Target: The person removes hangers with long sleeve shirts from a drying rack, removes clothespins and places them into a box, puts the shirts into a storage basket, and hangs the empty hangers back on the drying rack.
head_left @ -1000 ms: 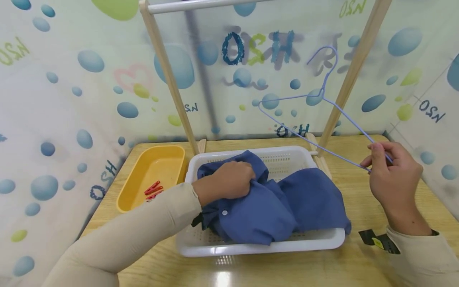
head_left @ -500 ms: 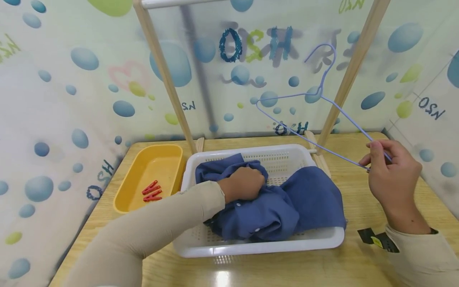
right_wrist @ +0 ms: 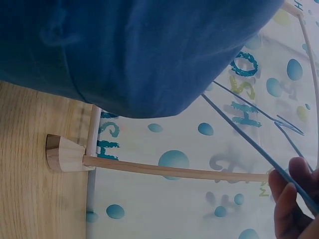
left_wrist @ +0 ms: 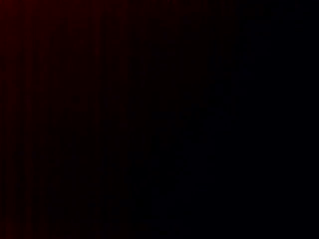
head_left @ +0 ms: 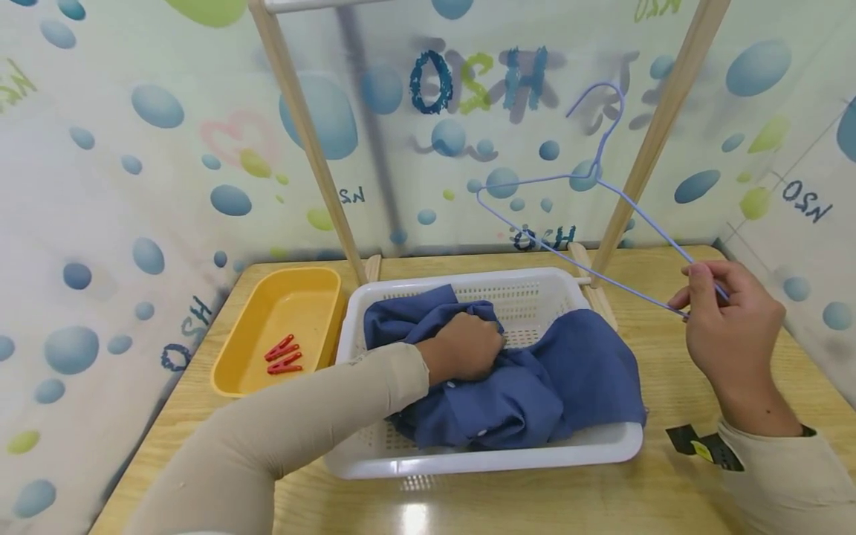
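In the head view a blue buttoned shirt (head_left: 588, 371) lies bunched in a white plastic basket (head_left: 481, 464), part of it draped over the right rim. My left hand (head_left: 468, 345) is down in the shirt with curled fingers, gripping the cloth; its fingertips are hidden. The left wrist view is almost black. My right hand (head_left: 735, 334) pinches one corner of a thin blue wire hanger (head_left: 642, 214), holding it up to the right of the basket, hook upward. Fingers (right_wrist: 285, 204) on the hanger also show in the right wrist view, where blue cloth (right_wrist: 134, 55) fills the top.
A yellow tray (head_left: 310, 286) stands left of the basket, with red clothespins (head_left: 284, 364) in it. Behind rises a rack with wooden posts (head_left: 314, 156) and a white top bar (head_left: 314, 4). All stand on a wooden table (head_left: 548, 501) before a patterned wall covering.
My left hand has moved right and slightly deeper over the shirt, and the cloth under it has shifted and crumpled. The right hand and hanger have stayed nearly still.
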### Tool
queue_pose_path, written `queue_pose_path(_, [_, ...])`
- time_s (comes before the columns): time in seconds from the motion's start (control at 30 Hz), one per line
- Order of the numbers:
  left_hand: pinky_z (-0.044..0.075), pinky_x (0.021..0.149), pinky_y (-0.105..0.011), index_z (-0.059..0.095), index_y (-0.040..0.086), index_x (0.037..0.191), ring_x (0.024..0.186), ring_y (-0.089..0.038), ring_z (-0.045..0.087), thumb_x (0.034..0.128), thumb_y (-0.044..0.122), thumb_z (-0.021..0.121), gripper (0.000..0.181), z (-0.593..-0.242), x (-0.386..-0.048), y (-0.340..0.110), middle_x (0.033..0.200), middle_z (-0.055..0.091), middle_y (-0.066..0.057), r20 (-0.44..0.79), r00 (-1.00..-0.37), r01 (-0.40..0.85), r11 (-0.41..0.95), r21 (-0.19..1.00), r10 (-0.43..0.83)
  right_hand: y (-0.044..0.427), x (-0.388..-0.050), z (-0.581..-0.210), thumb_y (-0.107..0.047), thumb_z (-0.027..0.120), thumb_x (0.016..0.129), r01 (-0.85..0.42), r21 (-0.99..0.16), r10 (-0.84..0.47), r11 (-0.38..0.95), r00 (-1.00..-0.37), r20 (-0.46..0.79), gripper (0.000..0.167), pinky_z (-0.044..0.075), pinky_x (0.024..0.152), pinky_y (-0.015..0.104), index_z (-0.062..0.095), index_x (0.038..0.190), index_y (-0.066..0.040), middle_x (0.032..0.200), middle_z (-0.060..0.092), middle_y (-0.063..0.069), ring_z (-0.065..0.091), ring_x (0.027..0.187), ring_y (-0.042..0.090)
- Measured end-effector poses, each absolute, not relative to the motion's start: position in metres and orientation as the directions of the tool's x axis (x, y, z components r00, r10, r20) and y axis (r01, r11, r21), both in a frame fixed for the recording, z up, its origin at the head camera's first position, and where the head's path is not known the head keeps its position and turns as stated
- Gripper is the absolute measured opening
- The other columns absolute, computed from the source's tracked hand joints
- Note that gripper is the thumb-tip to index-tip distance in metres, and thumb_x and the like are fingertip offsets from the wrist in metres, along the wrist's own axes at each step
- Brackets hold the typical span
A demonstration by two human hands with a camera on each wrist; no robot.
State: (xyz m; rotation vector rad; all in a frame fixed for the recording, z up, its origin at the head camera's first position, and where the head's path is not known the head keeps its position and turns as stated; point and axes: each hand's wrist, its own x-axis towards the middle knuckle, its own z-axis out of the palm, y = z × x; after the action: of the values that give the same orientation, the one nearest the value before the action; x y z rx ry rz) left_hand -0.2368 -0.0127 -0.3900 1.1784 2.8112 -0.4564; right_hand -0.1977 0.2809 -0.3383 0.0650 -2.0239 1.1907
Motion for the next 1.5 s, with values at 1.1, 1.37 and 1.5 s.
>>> queue_pose_path(1.1, [0.023,0.122,-0.042,0.025,0.039,0.157,0.154,-0.010,0.019,0.1053,0.020,0.041,0.057,-0.332,-0.204,0.079,0.165,0.025,0.010,-0.223,-0.359,0.929,0.323,-0.181,0.906,0.281,-0.201,-0.340,-0.014,0.057,0.101,-0.386,-0.726,0.321,0.570,-0.708,0.629,0.013,0.036,0.047,0.008,0.068,0.095,-0.009,0.062,0.056,-0.034,0.052,0.051,-0.013])
queue_pose_path(1.37, [0.033,0.115,-0.039,0.042,0.038,0.149,0.145,-0.009,0.036,0.1084,0.024,0.042,0.043,-0.331,-0.202,0.083,0.152,0.046,0.012,-0.183,-0.349,0.925,0.308,-0.221,0.919,0.282,-0.200,-0.339,-0.014,0.058,0.100,-0.395,-0.736,0.326,0.551,-0.709,0.625,0.012,0.037,0.047,0.008,0.066,0.093,-0.017,0.061,0.056,-0.032,0.054,0.051,-0.013])
queue_pose_path(1.5, [0.042,0.105,-0.033,0.047,0.038,0.146,0.137,-0.009,0.045,0.1082,0.023,0.043,0.041,-0.328,-0.201,0.083,0.145,0.053,0.013,-0.152,-0.329,0.922,0.282,-0.265,0.932,0.282,-0.200,-0.339,-0.014,0.058,0.100,-0.398,-0.737,0.325,0.547,-0.710,0.624,0.012,0.036,0.046,0.009,0.065,0.092,-0.018,0.060,0.056,-0.031,0.053,0.050,-0.012])
